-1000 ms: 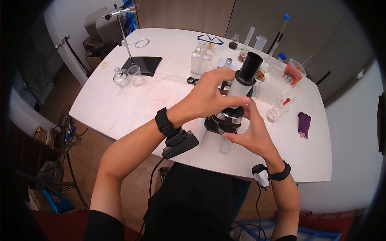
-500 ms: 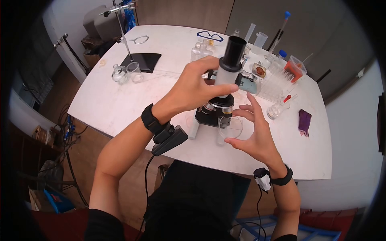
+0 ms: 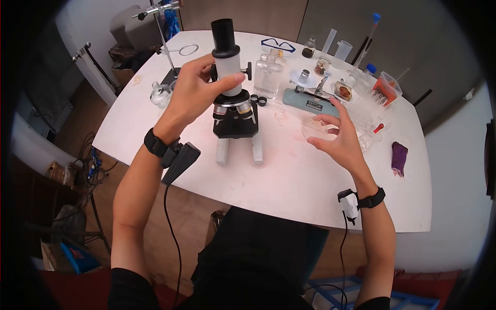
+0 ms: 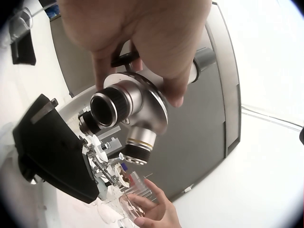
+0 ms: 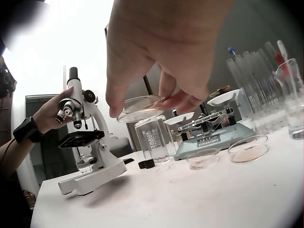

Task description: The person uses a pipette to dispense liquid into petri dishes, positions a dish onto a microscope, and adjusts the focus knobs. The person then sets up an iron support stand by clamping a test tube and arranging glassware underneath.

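My left hand [image 3: 194,95] grips the white tube of a microscope [image 3: 235,128] below its black eyepiece, thumb across the front. The microscope stands left of the middle of the table, its two-legged base toward me. In the left wrist view its objective lenses [image 4: 110,108] show close below the palm. To the right, my right hand [image 3: 342,138] holds a clear petri dish [image 5: 140,109] by its edges between thumb and fingers, above the table. Two more petri dishes, one nearer [image 5: 203,159] and one beside it [image 5: 249,150], lie on the tabletop below that hand.
A teal balance [image 3: 310,102] stands behind the right hand, with clear bottles [image 3: 269,75] to its left. Test tubes [image 5: 256,83] and a small flask with a red-topped dropper [image 3: 378,128] are at right. A purple cloth [image 3: 398,157] lies near the right edge. A ring stand [image 3: 165,49] is back left.
The microscope has moved left in my left hand's grip. My right hand has drawn away from it to the right, with the petri dish still held. The balance has come into fuller view.
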A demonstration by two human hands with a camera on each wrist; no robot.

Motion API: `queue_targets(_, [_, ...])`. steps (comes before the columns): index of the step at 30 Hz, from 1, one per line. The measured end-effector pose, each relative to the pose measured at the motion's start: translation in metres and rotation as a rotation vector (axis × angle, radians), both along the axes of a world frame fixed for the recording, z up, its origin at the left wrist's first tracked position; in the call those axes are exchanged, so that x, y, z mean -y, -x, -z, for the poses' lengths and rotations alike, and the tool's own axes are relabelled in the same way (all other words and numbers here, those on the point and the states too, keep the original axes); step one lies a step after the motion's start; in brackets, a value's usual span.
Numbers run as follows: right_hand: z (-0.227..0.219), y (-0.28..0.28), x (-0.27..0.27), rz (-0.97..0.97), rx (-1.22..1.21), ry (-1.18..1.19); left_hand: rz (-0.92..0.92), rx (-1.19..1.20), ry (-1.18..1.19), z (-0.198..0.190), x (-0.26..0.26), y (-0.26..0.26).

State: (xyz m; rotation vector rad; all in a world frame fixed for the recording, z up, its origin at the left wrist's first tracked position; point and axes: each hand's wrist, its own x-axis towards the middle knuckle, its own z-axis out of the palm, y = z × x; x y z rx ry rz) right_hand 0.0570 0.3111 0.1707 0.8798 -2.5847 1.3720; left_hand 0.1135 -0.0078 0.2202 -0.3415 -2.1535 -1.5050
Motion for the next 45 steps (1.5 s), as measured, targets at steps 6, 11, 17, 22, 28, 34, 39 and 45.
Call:
queue_targets(6, [0.016, 0.031, 0.031, -0.014, 0.021, -0.076, -0.084, 0.031, -0.02, -0.003, 0.03, 0.011])
queue_targets(11, [0.024, 0.048, 0.054, -0.042, 0.004, -0.135, -0.096, 0.053, 0.02, -0.001, 0.052, 0.031])
queue_targets(17, [0.039, 0.066, 0.07, -0.054, 0.036, -0.166, -0.107, 0.022, 0.108, -0.002, 0.06, 0.056])
queue_targets(22, [0.04, 0.071, 0.077, -0.063, 0.06, -0.229, -0.091, 0.149, 0.159, -0.012, 0.064, 0.074])
queue_targets(28, [0.045, 0.077, 0.076, -0.092, 0.04, -0.229, -0.051, 0.046, 0.148, -0.006, 0.07, 0.107])
queue_targets(34, [0.046, 0.078, 0.077, -0.129, 0.018, -0.243, 0.02, 0.163, 0.18, -0.009, 0.073, 0.125])
queue_targets(39, [0.045, 0.079, 0.077, -0.144, 0.007, -0.264, 0.046, 0.126, 0.188, -0.007, 0.077, 0.141])
queue_targets(45, [0.047, 0.082, 0.079, -0.162, -0.005, -0.287, 0.057, 0.165, 0.152, -0.002, 0.084, 0.159])
